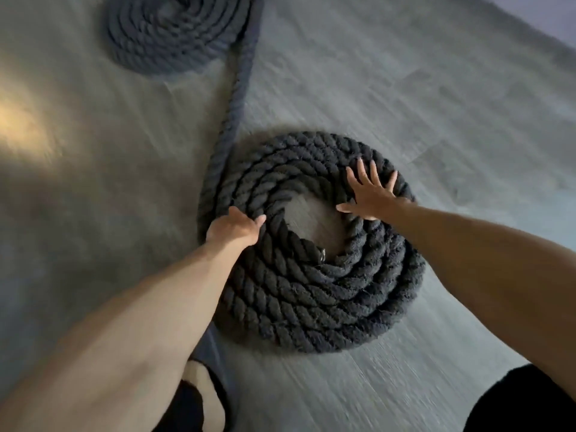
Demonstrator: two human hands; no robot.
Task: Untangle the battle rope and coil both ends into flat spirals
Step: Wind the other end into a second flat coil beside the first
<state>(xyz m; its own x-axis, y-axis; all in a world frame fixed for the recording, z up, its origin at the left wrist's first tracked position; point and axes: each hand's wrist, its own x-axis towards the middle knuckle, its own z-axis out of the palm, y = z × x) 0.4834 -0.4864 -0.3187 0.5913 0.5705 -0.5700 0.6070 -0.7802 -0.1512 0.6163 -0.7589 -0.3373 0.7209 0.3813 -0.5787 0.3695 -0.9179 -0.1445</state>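
Two hands are on the near coil right now, down on the floor just in front of the person's knees. The left hand is at the coil's left side with fingers curled over the outer turns, gripping them about where the rope peels off. The right hand lies flat on the right side, fingers spread and straight, pressing down and holding nothing. It's all a bit motion-blurred, so no finer finger detail from me.

This coil is mostly wound, with several turns lying flat and snug. But there's a bare patch of floor showing in the middle, and what looks like the rope's end sits at the inner rim of that hole. So I'd say the centre is loose and wants closing up.

From the coil's left side a straight run of rope heads away across the floor, with no knots or crossings that I can see. It joins the far coil, which looks tight and flat, though its top is cut off by the frame.

My guess: untangling done, far spiral done, near one nearly there. What's left is closing that hole and taking up the last of the straight bit.
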